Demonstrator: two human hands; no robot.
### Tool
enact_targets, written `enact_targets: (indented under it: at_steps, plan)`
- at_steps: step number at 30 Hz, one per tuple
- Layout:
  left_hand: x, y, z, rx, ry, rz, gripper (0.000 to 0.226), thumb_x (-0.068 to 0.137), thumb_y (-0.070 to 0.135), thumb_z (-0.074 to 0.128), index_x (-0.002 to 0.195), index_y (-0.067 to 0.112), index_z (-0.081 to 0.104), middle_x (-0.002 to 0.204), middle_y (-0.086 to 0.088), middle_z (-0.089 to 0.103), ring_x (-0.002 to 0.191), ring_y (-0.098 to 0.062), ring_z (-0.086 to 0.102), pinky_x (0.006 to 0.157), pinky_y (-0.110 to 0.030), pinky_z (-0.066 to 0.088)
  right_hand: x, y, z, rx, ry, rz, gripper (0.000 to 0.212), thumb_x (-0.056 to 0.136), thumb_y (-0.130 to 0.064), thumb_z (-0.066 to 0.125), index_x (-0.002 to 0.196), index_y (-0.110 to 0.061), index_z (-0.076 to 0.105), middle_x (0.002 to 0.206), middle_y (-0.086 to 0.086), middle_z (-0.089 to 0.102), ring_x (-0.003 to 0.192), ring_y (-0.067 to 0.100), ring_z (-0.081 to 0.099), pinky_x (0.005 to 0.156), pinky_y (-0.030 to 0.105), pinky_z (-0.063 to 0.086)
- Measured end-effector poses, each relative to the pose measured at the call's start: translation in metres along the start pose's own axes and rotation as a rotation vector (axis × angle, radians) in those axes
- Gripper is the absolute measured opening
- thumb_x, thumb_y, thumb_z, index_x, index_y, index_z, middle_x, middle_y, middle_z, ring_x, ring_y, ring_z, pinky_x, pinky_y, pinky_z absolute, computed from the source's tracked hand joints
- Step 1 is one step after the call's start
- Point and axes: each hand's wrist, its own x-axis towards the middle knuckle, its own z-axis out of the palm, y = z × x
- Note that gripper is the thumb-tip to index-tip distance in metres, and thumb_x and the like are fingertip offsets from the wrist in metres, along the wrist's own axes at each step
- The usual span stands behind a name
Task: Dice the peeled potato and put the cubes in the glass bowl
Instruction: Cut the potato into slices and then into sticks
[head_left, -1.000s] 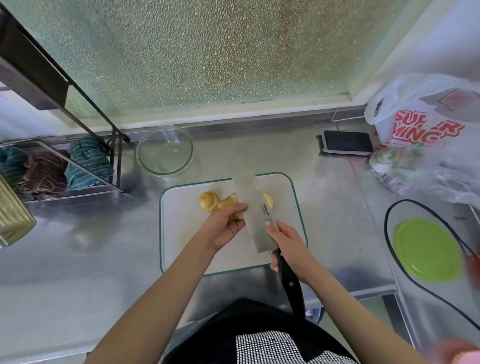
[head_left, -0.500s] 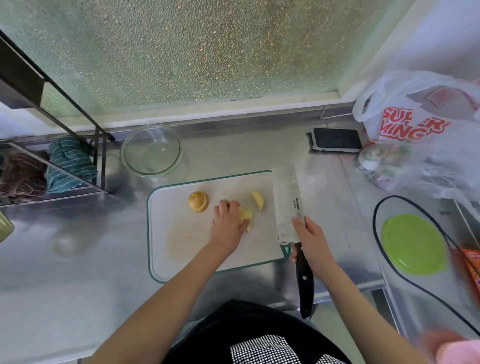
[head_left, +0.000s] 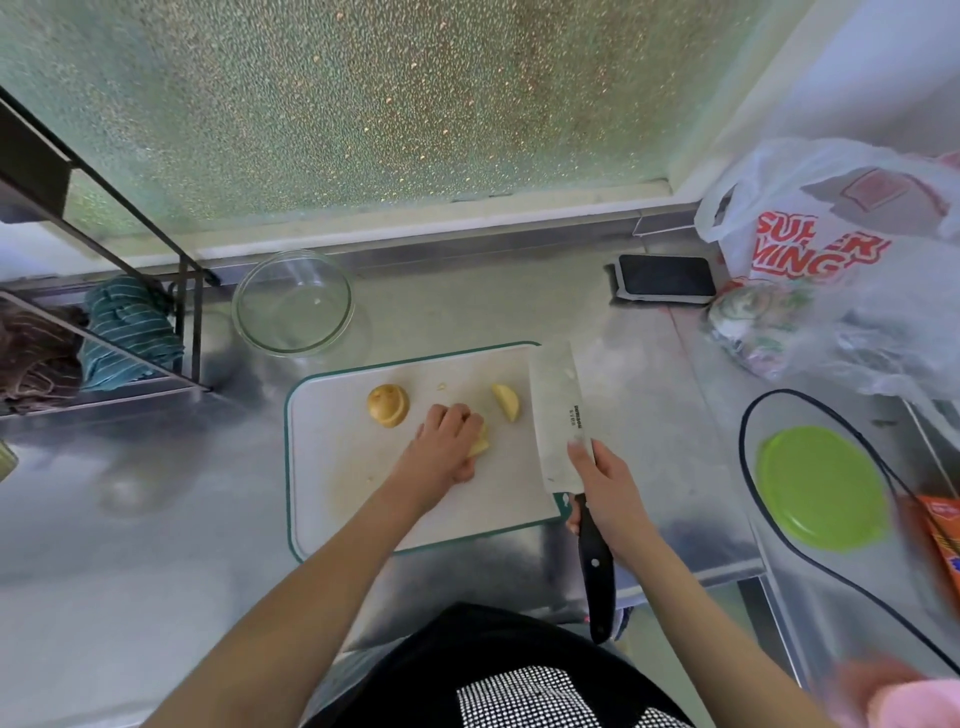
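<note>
Nearest, the right hand (head_left: 605, 486) grips the cleaver (head_left: 561, 421) where the black handle meets the blade, forefinger laid along the flat of the steel, seemingly for control. Blade lies over the right edge of the cutting board (head_left: 332, 493), off the food; parked aside, I judge, while the other hand sorts pieces.

Left hand (head_left: 447, 449) sits mid-board, fingers curled down over a yellow potato piece (head_left: 480, 441), holding it against the board. Most of that piece is hidden under the hand; cannot tell its cut shape. Likely being turned or steadied for the next cut.

Farther along the board: a potato wedge (head_left: 506, 401) lies just beside the blade, apart from the hand, and a rounded potato chunk (head_left: 388, 405) sits to the left, also apart. Pieces are still large, none cube-sized, so dicing looks to be at an early stage.

Beyond the board's far-left corner stands the glass bowl (head_left: 293, 301) on the steel counter (head_left: 130, 519); no cubes in it that I can make out. Close placement suits a short transfer.

Far right: phone (head_left: 666, 277) lying flat, plastic bag (head_left: 831, 249) behind it, green lid (head_left: 821, 486) nearer by. Far left: rack (head_left: 156, 249) with a striped cloth (head_left: 130, 327).
</note>
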Motion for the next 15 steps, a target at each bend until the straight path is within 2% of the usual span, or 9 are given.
enact_targets:
  at_steps: [2,4,6,9,12,15]
  plan:
    - [-0.003,-0.015,-0.005,0.054,-0.074,0.125,0.074,0.047,0.014,0.080,0.113,0.009,0.046,0.108,-0.010,0.054,0.092,-0.026,0.040,0.066,-0.037,0.054,0.003,0.003,0.000,-0.035,0.007,0.000,0.030,0.099,-0.032,0.043,0.084,-0.007,0.052,0.048,-0.001,0.051,0.035,0.023,0.040,0.040,0.029,0.039]
    - [-0.004,-0.021,-0.011,-0.020,-0.112,0.125,0.082,0.052,0.015,0.082,0.124,0.009,0.042,0.117,-0.012,0.056,0.103,-0.028,0.046,0.076,-0.040,0.054,0.007,0.005,0.001,-0.109,0.051,-0.015,0.036,0.099,-0.032,0.044,0.081,-0.001,0.046,0.054,0.009,0.046,0.036,0.025,0.042,0.038,0.028,0.038]
    - [-0.008,-0.023,-0.012,-0.079,-0.082,0.057,0.088,0.057,0.020,0.084,0.131,0.008,0.037,0.126,-0.014,0.053,0.113,-0.031,0.049,0.088,-0.045,0.050,0.011,0.007,0.005,-0.222,0.140,-0.058,0.038,0.098,-0.030,0.044,0.070,-0.006,0.037,0.058,0.010,0.039,0.041,0.025,0.043,0.039,0.027,0.037]
    - [-0.021,-0.017,-0.006,-0.194,-0.015,-0.104,0.091,0.067,0.029,0.080,0.140,0.003,0.031,0.142,-0.017,0.039,0.132,-0.033,0.035,0.105,-0.045,0.036,0.018,0.005,0.013,-0.414,0.243,-0.164,0.037,0.099,-0.028,0.042,0.064,-0.016,0.035,0.058,0.001,0.043,0.052,0.021,0.043,0.051,0.033,0.037]
    - [-0.034,-0.005,0.000,-0.273,0.039,-0.308,0.089,0.077,0.027,0.073,0.146,0.005,0.020,0.152,-0.010,0.022,0.142,-0.023,0.016,0.107,-0.031,0.026,0.024,0.003,0.021,-0.515,0.243,-0.206,0.035,0.099,-0.030,0.039,0.067,-0.016,0.038,0.059,0.003,0.048,0.053,0.021,0.046,0.052,0.037,0.039]
    - [-0.037,0.002,0.003,-0.282,0.071,-0.388,0.080,0.085,0.025,0.064,0.147,0.006,0.016,0.154,-0.009,0.019,0.142,-0.023,0.016,0.107,-0.036,0.030,0.028,0.002,0.026,-0.606,0.212,-0.232,0.034,0.100,-0.032,0.037,0.069,-0.017,0.037,0.059,0.001,0.047,0.052,0.017,0.043,0.050,0.032,0.033]
